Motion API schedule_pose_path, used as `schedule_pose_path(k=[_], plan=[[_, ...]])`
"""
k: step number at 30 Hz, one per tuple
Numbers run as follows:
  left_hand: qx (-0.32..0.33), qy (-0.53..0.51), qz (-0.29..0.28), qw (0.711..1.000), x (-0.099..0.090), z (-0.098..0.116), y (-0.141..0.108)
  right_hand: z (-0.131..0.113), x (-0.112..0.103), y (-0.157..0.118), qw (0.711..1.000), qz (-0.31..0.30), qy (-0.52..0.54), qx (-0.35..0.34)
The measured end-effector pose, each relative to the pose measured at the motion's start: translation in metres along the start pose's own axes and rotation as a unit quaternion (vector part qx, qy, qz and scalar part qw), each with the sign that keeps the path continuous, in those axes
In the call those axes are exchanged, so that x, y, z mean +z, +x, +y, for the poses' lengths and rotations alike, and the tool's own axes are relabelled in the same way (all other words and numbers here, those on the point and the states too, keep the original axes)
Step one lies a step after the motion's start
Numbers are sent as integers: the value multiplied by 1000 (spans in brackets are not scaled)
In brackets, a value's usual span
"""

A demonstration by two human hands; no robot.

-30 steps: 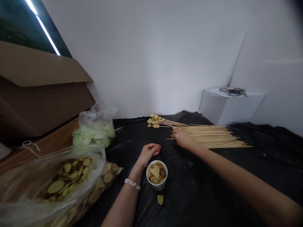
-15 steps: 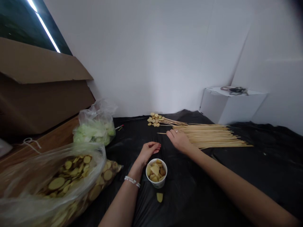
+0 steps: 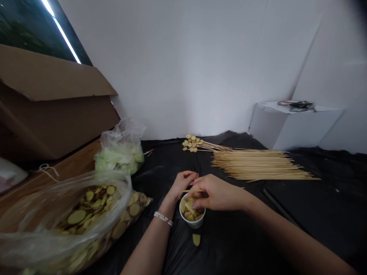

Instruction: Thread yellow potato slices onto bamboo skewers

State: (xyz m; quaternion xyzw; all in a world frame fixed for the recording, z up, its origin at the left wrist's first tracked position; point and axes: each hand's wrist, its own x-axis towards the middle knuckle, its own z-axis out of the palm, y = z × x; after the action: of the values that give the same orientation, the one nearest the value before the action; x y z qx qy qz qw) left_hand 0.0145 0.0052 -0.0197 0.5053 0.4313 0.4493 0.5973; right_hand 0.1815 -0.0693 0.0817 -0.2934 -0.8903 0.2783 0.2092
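Observation:
A white paper cup (image 3: 192, 221) filled with pale yellow slices stands on the black sheet in front of me. My right hand (image 3: 210, 193) is over the cup, closed round a thin wooden skewer (image 3: 187, 191) that lies roughly level, its tip pointing left. The fingertips of that hand reach down to the slices. Just behind the cup is my left hand (image 3: 182, 183), fingers bent together near the right fingers; what they may pinch is too small to make out. One loose slice (image 3: 196, 240) lies in front of the cup.
Bare skewers (image 3: 258, 165) lie in a wide pile at right, beside skewers with slices (image 3: 192, 143). An open bag of slices (image 3: 91, 210), a bag of green pieces (image 3: 120, 156) and a cardboard box (image 3: 54, 114) are at left. A white box (image 3: 295, 124) stands back right.
My right hand has moved from the skewer pile to above the cup with a skewer in it. My left hand stays near its earlier place. The view has shifted slightly.

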Motion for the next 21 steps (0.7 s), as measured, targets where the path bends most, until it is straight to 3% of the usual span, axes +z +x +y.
schedule_pose_path(k=[4, 7, 10, 14, 21], plan=[[1, -6, -1, 1000, -1, -2, 2, -1, 9, 0, 1000, -8, -27, -15], [1, -6, 4, 1000, 0, -2, 1, -1, 9, -1, 1000, 4, 16, -15], [3, -8, 4, 1000, 1, 1, -1, 2, 4, -2, 997, 54, 63, -2], [14, -19, -10, 1000, 3, 5, -2, 7, 1, -2, 991, 135, 23, 5], [6, -12, -9, 1000, 1, 2, -1, -1, 6, -2, 994, 103, 15, -33]])
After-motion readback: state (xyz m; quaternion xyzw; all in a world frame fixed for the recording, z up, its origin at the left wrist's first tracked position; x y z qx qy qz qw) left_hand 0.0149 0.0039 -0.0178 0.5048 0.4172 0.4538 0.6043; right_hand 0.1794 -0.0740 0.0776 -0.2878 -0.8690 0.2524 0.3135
